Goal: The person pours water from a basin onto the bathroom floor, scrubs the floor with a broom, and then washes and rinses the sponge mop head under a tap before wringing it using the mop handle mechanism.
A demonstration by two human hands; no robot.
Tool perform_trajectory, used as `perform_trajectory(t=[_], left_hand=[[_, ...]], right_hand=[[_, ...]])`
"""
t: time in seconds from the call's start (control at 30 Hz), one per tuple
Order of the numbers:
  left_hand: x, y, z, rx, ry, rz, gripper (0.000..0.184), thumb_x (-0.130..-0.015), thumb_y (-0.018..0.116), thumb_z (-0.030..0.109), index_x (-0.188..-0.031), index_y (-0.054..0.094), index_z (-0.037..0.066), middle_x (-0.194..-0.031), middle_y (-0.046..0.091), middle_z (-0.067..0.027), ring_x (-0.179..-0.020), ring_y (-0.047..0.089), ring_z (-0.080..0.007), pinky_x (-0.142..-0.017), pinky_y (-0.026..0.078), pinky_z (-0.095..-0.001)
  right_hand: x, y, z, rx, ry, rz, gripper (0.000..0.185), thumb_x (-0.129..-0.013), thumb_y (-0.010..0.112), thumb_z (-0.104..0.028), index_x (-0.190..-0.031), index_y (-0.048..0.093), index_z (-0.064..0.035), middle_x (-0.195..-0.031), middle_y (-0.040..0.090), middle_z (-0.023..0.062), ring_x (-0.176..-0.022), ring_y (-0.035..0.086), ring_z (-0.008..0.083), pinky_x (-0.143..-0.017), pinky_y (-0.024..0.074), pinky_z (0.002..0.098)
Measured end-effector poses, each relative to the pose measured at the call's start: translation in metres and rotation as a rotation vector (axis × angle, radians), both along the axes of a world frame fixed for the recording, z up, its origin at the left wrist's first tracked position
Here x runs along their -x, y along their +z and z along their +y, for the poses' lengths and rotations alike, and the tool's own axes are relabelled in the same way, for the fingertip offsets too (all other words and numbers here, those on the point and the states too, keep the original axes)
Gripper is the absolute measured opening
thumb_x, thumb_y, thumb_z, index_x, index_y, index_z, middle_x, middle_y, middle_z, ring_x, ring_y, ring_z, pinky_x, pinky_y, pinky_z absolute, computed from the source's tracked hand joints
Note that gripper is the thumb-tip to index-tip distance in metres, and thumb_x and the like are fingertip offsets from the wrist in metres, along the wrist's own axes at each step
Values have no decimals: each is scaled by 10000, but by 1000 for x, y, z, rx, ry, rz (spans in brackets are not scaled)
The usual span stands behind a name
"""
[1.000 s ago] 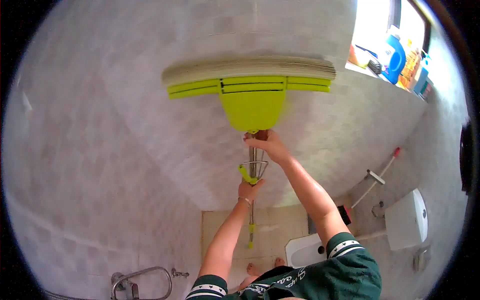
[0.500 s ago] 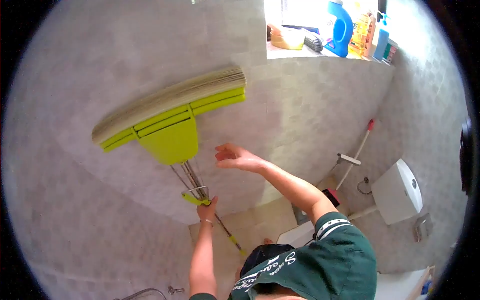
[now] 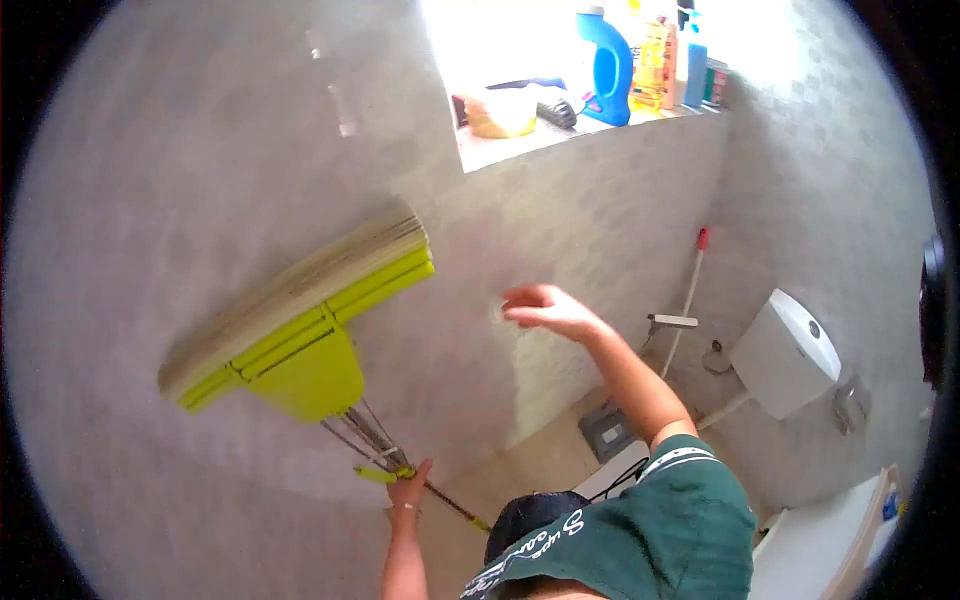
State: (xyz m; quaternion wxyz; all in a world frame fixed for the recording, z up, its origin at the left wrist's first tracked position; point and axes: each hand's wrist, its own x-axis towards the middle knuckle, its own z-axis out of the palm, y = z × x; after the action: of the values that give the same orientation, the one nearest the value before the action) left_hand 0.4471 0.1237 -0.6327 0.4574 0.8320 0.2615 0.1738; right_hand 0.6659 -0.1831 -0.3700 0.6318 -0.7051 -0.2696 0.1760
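My left hand (image 3: 407,487) is wrapped round the metal pole of a sponge mop, just below its lime-green lever. Raised up and to the left, the mop (image 3: 305,375) has a lime-green head with a wide beige sponge along its upper edge. The sponge is close to the tiled wall; whether it touches, I cannot tell. My right hand (image 3: 550,310) hangs in the air to the right of the mop head, fingers loosely bent and holding nothing.
Several bottles, among them a blue jug (image 3: 610,75), stand on the window ledge (image 3: 530,150). A white toilet tank (image 3: 785,350) is on the right wall, near a red-tipped squeegee pole (image 3: 690,285). A grey box (image 3: 607,432) sits low behind my right arm.
The view has swung, so the ledge appears further left. The mop head sits lower in view and more tilted. My right hand is further from it, its fingers still loosely bent.
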Motion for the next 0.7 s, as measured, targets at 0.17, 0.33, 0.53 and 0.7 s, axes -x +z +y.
perform_trajectory(t=[0.17, 0.33, 0.53, 0.7], left_hand=[[4, 8, 4, 331, -105, 207, 658, -588, 734, 413, -1019, 475, -11, -985, 529, -112, -873, 503, -218, -767, 402, -309], [10, 4, -6, 361, 58, 161, 692, -579, 740, 398, -1081, 466, 8, -1071, 508, -129, -945, 499, -186, -788, 401, -312], [24, 53, -44, -117, 115, 461, 618, -590, 727, 373, -993, 495, -35, -948, 554, -154, -826, 548, -258, -750, 435, -363], [33, 201, -89, 11, -384, 589, 424, -693, 639, 237, -1031, 511, 16, -928, 581, -145, -855, 558, -255, -756, 442, -350]], right_hand=[[-12, 78, -66, -257, -416, -159, 354, -779, 602, -232, -1031, 516, 2, -922, 576, 84, -845, 568, 149, -728, 470, 274], [-40, 118, -117, -344, -575, -392, 283, -809, 563, -211, -1003, 521, -9, -909, 583, 86, -817, 582, 154, -729, 482, 277], [-104, 151, -159, -673, -606, -497, 299, -847, 499, -270, -1004, 517, -17, -943, 585, 125, -863, 589, 207, -778, 480, 332], [-142, 202, -181, -839, -593, -585, 383, -862, 445, -353, -1000, 517, -3, -1003, 573, 140, -925, 572, 247, -832, 452, 380]])
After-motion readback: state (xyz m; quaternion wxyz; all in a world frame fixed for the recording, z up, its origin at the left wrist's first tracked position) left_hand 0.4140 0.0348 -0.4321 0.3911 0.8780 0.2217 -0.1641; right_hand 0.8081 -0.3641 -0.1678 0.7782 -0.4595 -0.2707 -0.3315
